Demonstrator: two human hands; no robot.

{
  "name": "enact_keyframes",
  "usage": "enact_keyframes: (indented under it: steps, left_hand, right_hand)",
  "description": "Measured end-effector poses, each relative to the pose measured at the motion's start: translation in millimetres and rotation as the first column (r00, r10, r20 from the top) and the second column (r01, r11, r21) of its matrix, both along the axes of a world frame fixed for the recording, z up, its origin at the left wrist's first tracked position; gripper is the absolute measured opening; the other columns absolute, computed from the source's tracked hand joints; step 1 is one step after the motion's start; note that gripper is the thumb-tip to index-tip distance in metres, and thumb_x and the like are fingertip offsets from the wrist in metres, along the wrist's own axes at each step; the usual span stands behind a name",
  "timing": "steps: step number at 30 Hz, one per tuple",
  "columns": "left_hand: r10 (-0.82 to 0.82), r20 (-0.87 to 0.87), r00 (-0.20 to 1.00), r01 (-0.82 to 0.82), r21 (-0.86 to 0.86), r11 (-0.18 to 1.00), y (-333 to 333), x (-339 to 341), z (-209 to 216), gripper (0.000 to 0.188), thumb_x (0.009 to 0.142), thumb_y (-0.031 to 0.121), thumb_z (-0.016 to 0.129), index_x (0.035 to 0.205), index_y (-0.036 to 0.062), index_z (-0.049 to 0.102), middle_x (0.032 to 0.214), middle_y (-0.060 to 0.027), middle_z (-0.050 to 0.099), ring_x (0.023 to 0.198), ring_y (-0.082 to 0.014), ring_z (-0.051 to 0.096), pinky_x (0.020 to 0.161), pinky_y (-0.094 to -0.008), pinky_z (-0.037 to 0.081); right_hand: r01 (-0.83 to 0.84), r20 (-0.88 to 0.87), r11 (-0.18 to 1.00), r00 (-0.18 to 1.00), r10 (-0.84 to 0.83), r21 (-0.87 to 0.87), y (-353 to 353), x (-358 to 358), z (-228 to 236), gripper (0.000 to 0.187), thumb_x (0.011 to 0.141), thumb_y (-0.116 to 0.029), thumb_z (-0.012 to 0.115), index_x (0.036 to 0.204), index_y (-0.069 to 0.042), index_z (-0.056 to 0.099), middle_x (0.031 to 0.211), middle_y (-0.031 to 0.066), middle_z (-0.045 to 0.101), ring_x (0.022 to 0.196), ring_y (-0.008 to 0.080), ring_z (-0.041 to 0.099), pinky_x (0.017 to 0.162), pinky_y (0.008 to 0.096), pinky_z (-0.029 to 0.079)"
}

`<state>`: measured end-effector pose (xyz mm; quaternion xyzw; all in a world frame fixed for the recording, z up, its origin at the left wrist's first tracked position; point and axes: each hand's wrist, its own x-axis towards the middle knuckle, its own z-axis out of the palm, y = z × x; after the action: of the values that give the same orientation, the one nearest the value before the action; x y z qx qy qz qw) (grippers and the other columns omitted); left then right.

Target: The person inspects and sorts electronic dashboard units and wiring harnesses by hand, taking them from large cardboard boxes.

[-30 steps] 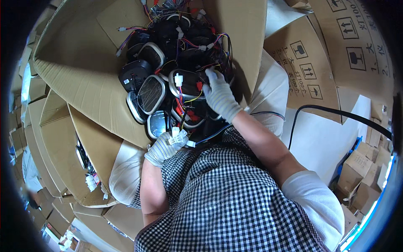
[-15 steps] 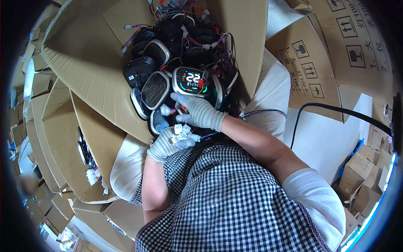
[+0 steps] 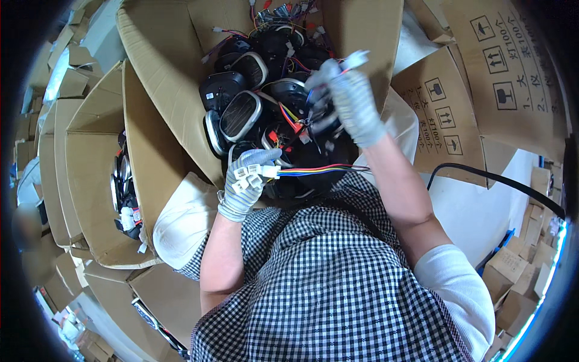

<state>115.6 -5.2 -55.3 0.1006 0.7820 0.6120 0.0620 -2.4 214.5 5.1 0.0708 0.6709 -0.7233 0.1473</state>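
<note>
Holds a bunch of white connectors [image 3: 251,176] in the left hand [image 3: 241,193], just left of the middle of the frame, with gloved fingers closed narrow around it. Shows coloured wires [image 3: 319,171] running from one connector toward the right, in front of the pile. Holds up a white plug [image 3: 356,60] at the right hand [image 3: 357,107], above the middle, with fingers curled narrow but blurred; cannot tell the exact grip. Has black display units [image 3: 241,116] with silver rims piled in a large cardboard carton [image 3: 163,90], at the upper middle. Wears a checked apron [image 3: 301,265], at the lower middle. Has a printed carton [image 3: 464,108] at the upper right, with a black cable [image 3: 494,172] below it.
</note>
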Motion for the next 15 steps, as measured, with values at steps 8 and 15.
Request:
enact_keyframes:
  steps: [8,15]
  left_hand:
    - [0.458,-0.349,0.818,-0.512,-0.079,0.855,0,6,-9,0.032,0.088,0.007,0.045,0.118,0.0031,0.056,0.107,-0.0141,0.058,0.099,-0.0242,0.057,0.088,-0.0322,0.045]
    - [0.011,-0.300,0.954,-0.095,-0.264,0.960,0,-4,11,0.037,0.083,0.010,0.053,0.119,0.0016,0.053,0.123,-0.0161,0.051,0.113,-0.0313,0.050,0.098,-0.0392,0.039]
  right_hand:
    - [-0.284,-0.724,0.884,0.508,0.466,0.370,-66,27,6,0.011,0.083,-0.015,0.058,0.079,-0.005,0.061,0.077,0.0131,0.059,0.073,0.0295,0.059,0.068,0.0361,0.049]
    - [-0.501,-0.134,0.861,0.862,0.489,-0.082,-71,78,-63,0.017,0.083,-0.011,0.057,0.098,-0.002,0.059,0.091,0.0145,0.063,0.088,0.0328,0.061,0.079,0.0361,0.048]
